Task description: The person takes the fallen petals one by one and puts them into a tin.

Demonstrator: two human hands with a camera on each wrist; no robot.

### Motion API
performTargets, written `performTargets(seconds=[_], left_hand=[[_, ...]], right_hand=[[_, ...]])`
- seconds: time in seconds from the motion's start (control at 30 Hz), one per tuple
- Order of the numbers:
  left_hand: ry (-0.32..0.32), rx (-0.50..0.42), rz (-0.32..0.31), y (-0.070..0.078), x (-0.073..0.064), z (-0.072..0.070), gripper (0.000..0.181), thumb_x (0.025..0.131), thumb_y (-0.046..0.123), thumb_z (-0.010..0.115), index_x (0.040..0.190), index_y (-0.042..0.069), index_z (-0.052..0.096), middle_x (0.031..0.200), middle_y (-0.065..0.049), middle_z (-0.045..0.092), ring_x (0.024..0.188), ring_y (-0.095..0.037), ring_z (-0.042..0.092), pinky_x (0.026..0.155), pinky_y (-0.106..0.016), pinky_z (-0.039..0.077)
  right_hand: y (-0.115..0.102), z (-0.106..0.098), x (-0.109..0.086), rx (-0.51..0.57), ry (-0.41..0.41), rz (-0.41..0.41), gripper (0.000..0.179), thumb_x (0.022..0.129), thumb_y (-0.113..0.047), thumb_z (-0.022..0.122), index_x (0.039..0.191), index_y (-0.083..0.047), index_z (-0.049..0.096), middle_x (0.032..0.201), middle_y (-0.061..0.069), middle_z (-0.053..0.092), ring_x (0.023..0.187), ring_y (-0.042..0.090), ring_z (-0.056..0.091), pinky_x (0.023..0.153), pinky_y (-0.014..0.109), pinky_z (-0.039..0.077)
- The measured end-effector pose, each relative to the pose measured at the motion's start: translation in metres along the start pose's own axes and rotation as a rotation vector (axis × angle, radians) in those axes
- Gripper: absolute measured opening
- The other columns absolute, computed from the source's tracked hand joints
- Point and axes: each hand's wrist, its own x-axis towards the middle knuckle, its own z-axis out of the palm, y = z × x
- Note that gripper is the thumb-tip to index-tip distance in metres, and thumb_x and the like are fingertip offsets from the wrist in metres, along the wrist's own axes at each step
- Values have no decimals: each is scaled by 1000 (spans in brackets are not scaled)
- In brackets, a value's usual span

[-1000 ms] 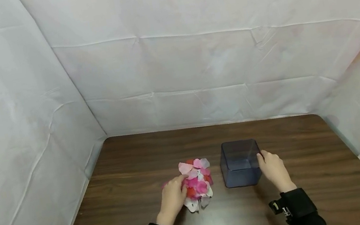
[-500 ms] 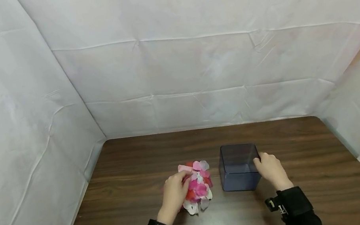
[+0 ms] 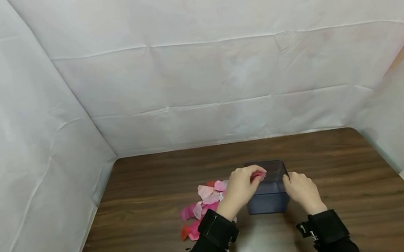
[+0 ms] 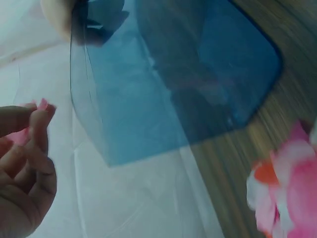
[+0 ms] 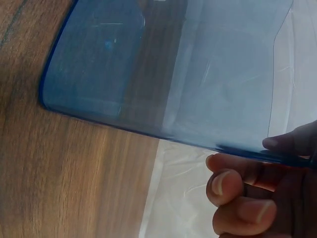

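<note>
My left hand point(image 3: 240, 187) is above the near left part of a clear dark-blue plastic box point(image 3: 267, 203), its thumb and fingers pinching pink petals point(image 4: 20, 135). How many petals it holds I cannot tell. On the box's right side, my right hand point(image 3: 303, 190) grips the wall, thumb inside the rim and fingers outside, as the right wrist view shows. A loose pile of pink, red and white artificial petals point(image 3: 206, 191) lies to the left of the box, partly hidden behind my left forearm.
The dark wood-grain table point(image 3: 150, 198) carries the box and the pile. White cloth point(image 3: 193, 78) hangs along its back and both sides. Black bands point(image 3: 328, 226) wrap both wrists over dark sleeves.
My left hand has lifted petals out of the pile and carried them right, over the box. Its arm now covers part of the pile. The right hand keeps its grip on the box.
</note>
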Motion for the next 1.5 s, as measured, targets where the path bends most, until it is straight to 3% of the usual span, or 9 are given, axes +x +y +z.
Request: performTargets(seconds=[0.27,0.4,0.5,0.73,0.9,1.07,1.23,1.37,1.5], left_hand=[[-108,197,11,-4,3,11,18,87,11,63,100,18,73,88,7,72,65,-2,59,67,-17,48],[-257,289,41,-6,-2,12,30,85,5,61,111,17,70,108,3,71,95,-12,66,94,-31,48],[-297,269,57,-6,-4,11,32,86,5,59,114,16,68,116,2,68,118,-17,58,103,-35,41],[-266,72,45,-18,-23,-6,31,91,6,54,119,15,65,138,-9,52,138,-28,36,110,-41,34],[-165,-27,-20,-44,-55,-29,31,91,6,54,119,14,64,144,-13,44,140,-37,27,105,-51,36],[-28,17,-102,-80,-91,-45,31,84,1,60,113,10,65,134,-19,52,132,-43,37,102,-59,35],[114,187,-257,-106,-125,-43,27,82,5,67,108,10,68,116,-15,60,116,-37,48,91,-56,40],[99,224,-372,-115,-144,-37,29,81,11,70,110,11,67,101,-8,59,98,-27,50,78,-45,43],[-6,161,-460,-121,-157,-37,38,80,13,73,117,12,64,116,-16,57,110,-36,51,88,-55,43]], right_hand=[[-12,11,3,19,13,-2,36,94,-19,36,84,4,63,87,27,66,78,42,63,57,47,45],[-16,13,2,36,-20,-2,36,95,-18,34,79,0,60,69,15,59,61,27,56,52,36,39],[-17,14,3,43,-42,11,36,96,-18,34,82,0,62,66,9,55,57,21,50,52,32,35],[-18,16,4,1,-20,-20,42,96,-18,33,111,12,60,103,32,63,89,46,62,69,52,49],[-15,14,2,-7,-34,-46,41,97,-16,33,112,12,58,100,31,62,85,44,61,66,48,47],[-13,10,2,-7,-43,-44,36,97,-18,33,90,3,61,76,17,60,66,28,57,56,36,37],[-13,11,2,2,-49,-53,34,97,-18,34,81,-2,59,72,14,59,63,25,55,55,34,34],[-13,10,1,6,-44,-58,34,97,-19,35,84,-1,61,78,17,63,66,28,58,55,35,36],[-14,10,0,11,-43,-65,35,96,-18,35,90,2,63,84,21,65,70,32,61,55,37,39]])
